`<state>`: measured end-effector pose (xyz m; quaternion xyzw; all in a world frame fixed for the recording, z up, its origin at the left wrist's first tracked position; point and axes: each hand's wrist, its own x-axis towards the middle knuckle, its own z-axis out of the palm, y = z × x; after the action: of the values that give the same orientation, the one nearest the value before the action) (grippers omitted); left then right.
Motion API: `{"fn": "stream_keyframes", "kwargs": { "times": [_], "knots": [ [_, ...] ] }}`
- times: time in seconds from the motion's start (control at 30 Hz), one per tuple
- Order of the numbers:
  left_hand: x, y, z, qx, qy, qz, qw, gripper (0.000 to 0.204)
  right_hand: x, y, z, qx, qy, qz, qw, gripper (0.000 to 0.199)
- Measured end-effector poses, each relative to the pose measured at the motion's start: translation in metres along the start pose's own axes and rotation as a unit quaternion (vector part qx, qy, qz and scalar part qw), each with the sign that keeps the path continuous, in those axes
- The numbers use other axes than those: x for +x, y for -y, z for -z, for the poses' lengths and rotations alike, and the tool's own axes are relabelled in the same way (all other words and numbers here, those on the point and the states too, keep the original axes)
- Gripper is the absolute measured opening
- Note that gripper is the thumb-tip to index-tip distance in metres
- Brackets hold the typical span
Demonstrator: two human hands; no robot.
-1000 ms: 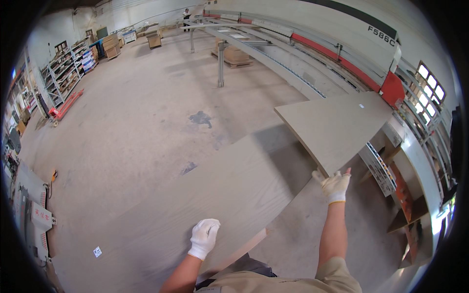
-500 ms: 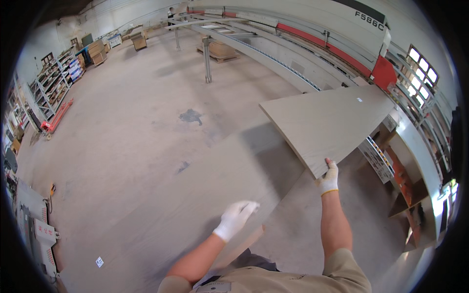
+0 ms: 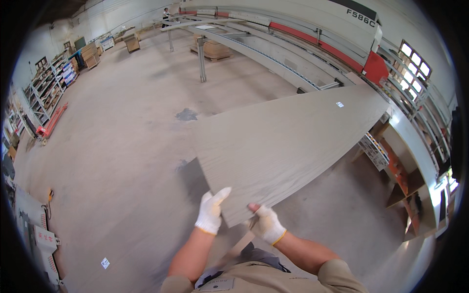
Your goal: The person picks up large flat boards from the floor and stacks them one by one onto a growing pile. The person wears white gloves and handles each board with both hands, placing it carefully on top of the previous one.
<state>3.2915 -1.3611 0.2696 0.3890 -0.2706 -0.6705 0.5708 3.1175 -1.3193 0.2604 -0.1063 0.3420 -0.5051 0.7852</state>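
Note:
A long grey-brown wood-grain board (image 3: 288, 141) stretches from my hands toward the machine, with a small white label near its far end. My left hand (image 3: 211, 211), in a white glove, is closed on the board's left edge near the close corner, its thumb over the top. At the close end, my right hand (image 3: 266, 223) grips the board with the thumb on top and the fingers underneath, hidden. Below and to the left, a similar flat brown surface, apparently another board, carries a white label (image 3: 105, 263); its outline is blurred.
A large white and red machine (image 3: 312, 44) with a railed frame on metal legs (image 3: 201, 58) runs across the back. On the right stands an open wooden shelf unit (image 3: 410, 190). A red pallet jack (image 3: 53, 121) and racks line the left. Another person (image 3: 165, 18) stands far back.
The board has come closer, its near end moving left and toward me. My right hand moved with it. My left hand, free before, now holds the board's left edge.

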Motion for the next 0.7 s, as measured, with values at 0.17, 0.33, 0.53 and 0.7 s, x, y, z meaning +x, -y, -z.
{"fn": "stream_keyframes", "kwargs": {
  "times": [0.17,0.33,0.53,0.7],
  "knots": [
    [-0.095,-0.049,0.104,0.004,-0.061,-0.002,0.998,0.04,0.006,-0.061,0.068,-0.072,0.075,-0.075,0.992,0.037],
    [-0.22,-0.091,0.192,-0.002,-0.163,-0.033,0.986,0.049,-0.034,0.004,0.056,0.115,0.02,0.188,0.975,0.06],
    [-0.33,-0.093,0.314,0.145,-0.306,-0.026,0.941,0.041,-0.052,-0.066,0.059,-0.001,-0.078,0.125,0.989,0.062],
    [-0.37,-0.096,0.389,0.524,-0.423,0.127,0.728,0.064,-0.077,-0.137,0.043,0.012,-0.059,0.027,0.998,0.065]
  ]
}}
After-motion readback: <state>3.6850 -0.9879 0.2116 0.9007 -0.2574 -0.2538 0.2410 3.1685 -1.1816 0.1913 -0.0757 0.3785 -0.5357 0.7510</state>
